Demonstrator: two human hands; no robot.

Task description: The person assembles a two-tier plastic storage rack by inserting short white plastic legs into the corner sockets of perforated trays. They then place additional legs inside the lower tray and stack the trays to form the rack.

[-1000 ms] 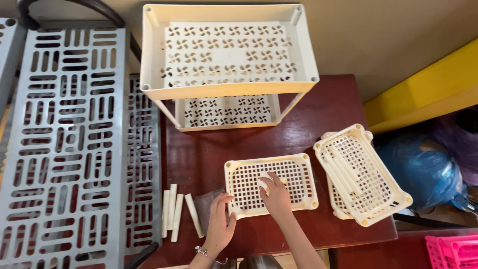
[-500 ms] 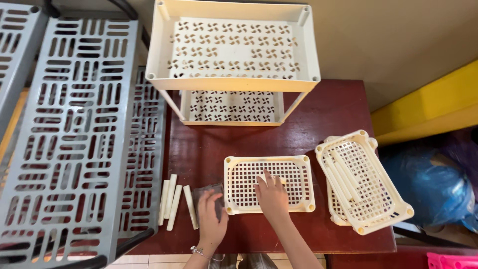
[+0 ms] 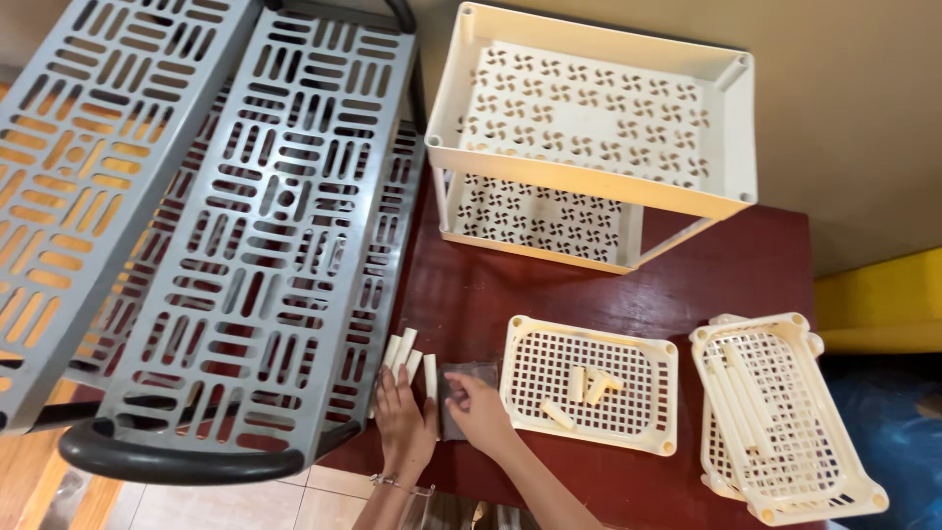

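Note:
My left hand lies flat on the dark red table, its fingertips touching several cream plastic tubes lying side by side. My right hand rests beside it on a small clear plastic bag; whether the fingers pinch it I cannot tell. Just to the right sits a cream perforated tray with a few short cream pegs loose on it.
A cream two-tier shelf rack stands at the back of the table. A stack of cream trays with long tubes lies at the right. A large grey slotted rack fills the left. A yellow object is at the far right.
Both hands have moved left, off the perforated tray and onto the bag and tubes. Short pegs now lie on the tray. The view has shifted right and closer.

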